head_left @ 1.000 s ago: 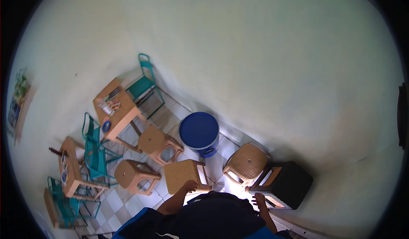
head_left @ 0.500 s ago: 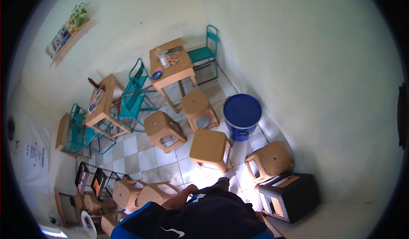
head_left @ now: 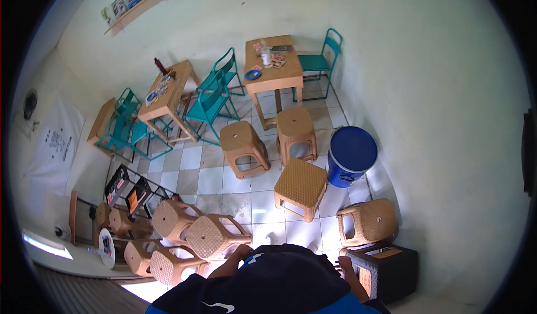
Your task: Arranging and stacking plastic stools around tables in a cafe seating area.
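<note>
Left hand (head_left: pixel 243 251), just left of 6 o'clock: mostly hidden by the dark shirt; could not tell whether its fingers were apart or closed on something. Right hand (head_left: pixel 344 265), 5 o'clock: fingers apart, just beside a dark box-shaped piece (head_left: pixel 397 269); contact could not be told.

Nearest the left hand, at 7 o'clock, stood a tan stool (head_left: pixel 210 237), with a woven-patterned seat, rounded corners and arched openings between its legs. The dark piece lay between 4 and 5 o'clock, black-sided, an orange-tan section showing toward the hand; its inside was too unclear to read. Just above it, at 4 o'clock, a brown stool (head_left: pixel 369 222) with woven texture leaned toward the wall.

Farther in, between 4 and 5, a square yellowish-tan stool (head_left: pixel 302 182) stood upright on the tiled floor (head_left: pixel 236 206). At 3 o'clock, near the wall, a blue drum (head_left: pixel 352 149) stood upright, lid on, contents hidden.

Farther still, at 12 o'clock, a wooden bench (head_left: pixel 277 83) carried a clear bottle (head_left: pixel 265 58), pale in its lower part, and a blue dish (head_left: pixel 253 75) at its near left corner; the dish's contents were too small to tell. At 10 o'clock a second bench (head_left: pixel 178 93) bore a dark red bottle (head_left: pixel 160 65), tilted, contents unseen.
</note>
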Action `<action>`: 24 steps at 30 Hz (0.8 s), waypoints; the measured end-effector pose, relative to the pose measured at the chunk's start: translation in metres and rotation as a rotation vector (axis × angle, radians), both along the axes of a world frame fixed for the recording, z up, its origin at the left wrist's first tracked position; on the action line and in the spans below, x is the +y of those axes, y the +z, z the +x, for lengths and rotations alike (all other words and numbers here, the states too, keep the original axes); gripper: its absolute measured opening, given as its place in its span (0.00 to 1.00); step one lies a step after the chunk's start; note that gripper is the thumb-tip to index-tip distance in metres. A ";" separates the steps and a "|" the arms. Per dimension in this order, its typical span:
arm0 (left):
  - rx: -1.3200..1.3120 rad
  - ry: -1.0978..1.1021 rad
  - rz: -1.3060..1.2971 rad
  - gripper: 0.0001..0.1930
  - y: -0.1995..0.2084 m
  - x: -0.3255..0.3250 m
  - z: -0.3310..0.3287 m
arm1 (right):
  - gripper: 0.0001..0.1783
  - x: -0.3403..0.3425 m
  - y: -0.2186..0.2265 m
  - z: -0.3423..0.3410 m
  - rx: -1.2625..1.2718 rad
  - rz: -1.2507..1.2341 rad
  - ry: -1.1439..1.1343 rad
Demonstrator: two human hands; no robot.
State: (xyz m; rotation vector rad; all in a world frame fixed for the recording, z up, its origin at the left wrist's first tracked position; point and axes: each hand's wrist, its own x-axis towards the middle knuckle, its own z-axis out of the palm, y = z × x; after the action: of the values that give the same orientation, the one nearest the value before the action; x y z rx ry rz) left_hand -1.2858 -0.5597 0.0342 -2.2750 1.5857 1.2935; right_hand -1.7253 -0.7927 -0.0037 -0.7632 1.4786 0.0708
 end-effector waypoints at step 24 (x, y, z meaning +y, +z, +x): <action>0.633 1.531 0.146 0.13 0.003 0.125 0.128 | 0.13 -0.037 0.034 0.364 -0.069 -0.277 0.632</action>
State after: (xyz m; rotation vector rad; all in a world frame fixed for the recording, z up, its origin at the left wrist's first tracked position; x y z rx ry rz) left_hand -1.1574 -0.4343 0.0371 -3.0322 -0.7139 2.3004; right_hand -1.3611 -0.8295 0.0304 -1.4254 1.1457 0.3185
